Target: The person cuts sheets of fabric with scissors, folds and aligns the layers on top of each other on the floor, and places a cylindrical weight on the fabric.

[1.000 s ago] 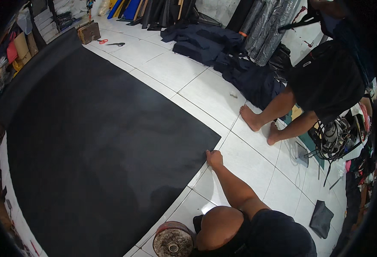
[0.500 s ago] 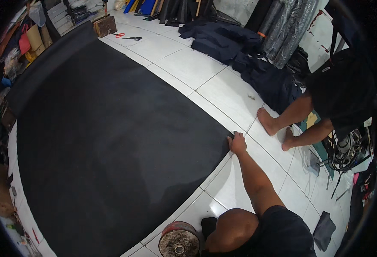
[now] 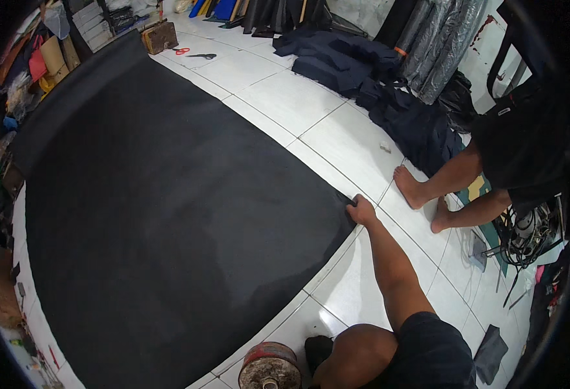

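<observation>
A wide black sheet (image 3: 168,194), of fabric or a leather-like material, lies spread over the tiles and fills the left and middle of the view. At its right corner my right hand (image 3: 363,211) is closed, with the sheet's edge pinched between thumb and fingers. The bare right arm reaches up from the lower right, past my bent knee. My left hand does not show.
A rusty round weight (image 3: 270,371) stands by the near edge, a brown block (image 3: 160,37) at the far corner. Beyond lie red-handled scissors (image 3: 181,51), black scissors (image 3: 202,56) and dark cloth (image 3: 363,78). A barefoot person (image 3: 453,181) stands at right, near tangled cables (image 3: 528,236).
My right hand has gone from resting with fingers spread at the sheet's corner to gripping it. The corner has shifted slightly to the right. The view has moved a little.
</observation>
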A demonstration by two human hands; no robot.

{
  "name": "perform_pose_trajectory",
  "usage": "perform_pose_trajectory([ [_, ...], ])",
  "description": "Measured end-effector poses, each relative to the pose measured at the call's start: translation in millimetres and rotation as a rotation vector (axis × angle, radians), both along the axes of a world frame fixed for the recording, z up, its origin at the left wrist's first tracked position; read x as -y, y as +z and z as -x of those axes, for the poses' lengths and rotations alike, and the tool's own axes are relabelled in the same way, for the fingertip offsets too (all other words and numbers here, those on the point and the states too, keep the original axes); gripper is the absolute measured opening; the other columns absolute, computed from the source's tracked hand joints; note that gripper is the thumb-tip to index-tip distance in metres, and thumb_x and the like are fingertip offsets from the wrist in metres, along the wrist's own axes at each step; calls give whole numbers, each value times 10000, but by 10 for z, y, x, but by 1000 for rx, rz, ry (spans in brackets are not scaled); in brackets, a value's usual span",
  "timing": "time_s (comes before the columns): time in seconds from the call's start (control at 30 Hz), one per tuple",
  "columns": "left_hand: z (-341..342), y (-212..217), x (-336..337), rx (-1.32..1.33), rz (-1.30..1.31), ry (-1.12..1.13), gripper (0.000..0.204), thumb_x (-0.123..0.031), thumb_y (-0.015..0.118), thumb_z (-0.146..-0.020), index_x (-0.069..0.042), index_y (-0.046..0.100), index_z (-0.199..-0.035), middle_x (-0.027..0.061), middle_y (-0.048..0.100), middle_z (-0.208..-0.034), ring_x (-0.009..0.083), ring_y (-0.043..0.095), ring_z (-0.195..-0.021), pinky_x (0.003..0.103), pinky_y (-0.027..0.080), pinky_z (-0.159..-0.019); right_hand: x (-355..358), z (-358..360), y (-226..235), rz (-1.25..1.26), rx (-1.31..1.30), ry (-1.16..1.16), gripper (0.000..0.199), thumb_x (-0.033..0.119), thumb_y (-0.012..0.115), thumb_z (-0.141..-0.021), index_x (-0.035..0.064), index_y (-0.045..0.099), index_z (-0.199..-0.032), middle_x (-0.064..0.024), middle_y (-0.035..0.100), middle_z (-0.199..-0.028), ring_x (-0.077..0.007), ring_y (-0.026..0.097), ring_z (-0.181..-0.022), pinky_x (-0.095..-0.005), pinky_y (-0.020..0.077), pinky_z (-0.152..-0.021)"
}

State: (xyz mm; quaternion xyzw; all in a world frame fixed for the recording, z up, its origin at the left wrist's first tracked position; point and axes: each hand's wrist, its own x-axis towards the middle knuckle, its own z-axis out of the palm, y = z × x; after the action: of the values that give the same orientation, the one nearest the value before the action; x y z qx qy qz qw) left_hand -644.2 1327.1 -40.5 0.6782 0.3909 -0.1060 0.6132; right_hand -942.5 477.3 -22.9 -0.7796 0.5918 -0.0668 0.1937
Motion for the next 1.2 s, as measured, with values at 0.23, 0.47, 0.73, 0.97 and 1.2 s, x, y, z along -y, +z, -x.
perform_pose_trajectory([
  [0.23,24,27,-61,-59,7,-91,238,-260,536,-972,-24,571,-978,50,507,-757,156,399,-580,329,335,-510,-144,246,-33,74,250,1,360,217,711,-834,15,634,-1122,-183,700,-920,-276,689,-820,-359,530,-752],
  [0.47,-12,-64,-751,138,-22,-480,416,-335,519,-966,-72,538,-1288,44,585,-1154,153,555,-895,272,464,-682,-135,30,-313,200,291,126,260,201,677,-838,23,706,-1026,-191,698,-944,-334,678,-882,-398,522,-815],
  [0.73,-16,-83,-96,55,-27,70,197,-228,622,-926,-41,581,-972,39,560,-764,156,527,-571,237,465,-510,160,260,-255,140,110,153,280,208,622,-901,-8,693,-1064,-184,710,-978,-303,691,-911,-375,520,-836],
  [0.97,70,94,58,15,-104,22,195,-150,643,-921,-47,507,-825,56,557,-674,157,567,-525,277,505,-475,228,346,-258,41,98,120,281,181,627,-901,-26,690,-1081,-195,711,-1001,-290,692,-924,-359,511,-854],
  [1.2,72,163,2,57,-96,7,230,-136,646,-916,-58,470,-788,58,551,-636,162,566,-519,281,505,-475,267,211,-272,108,-74,227,271,188,632,-904,-20,695,-1066,-204,710,-984,-296,695,-906,-362,513,-842],
])
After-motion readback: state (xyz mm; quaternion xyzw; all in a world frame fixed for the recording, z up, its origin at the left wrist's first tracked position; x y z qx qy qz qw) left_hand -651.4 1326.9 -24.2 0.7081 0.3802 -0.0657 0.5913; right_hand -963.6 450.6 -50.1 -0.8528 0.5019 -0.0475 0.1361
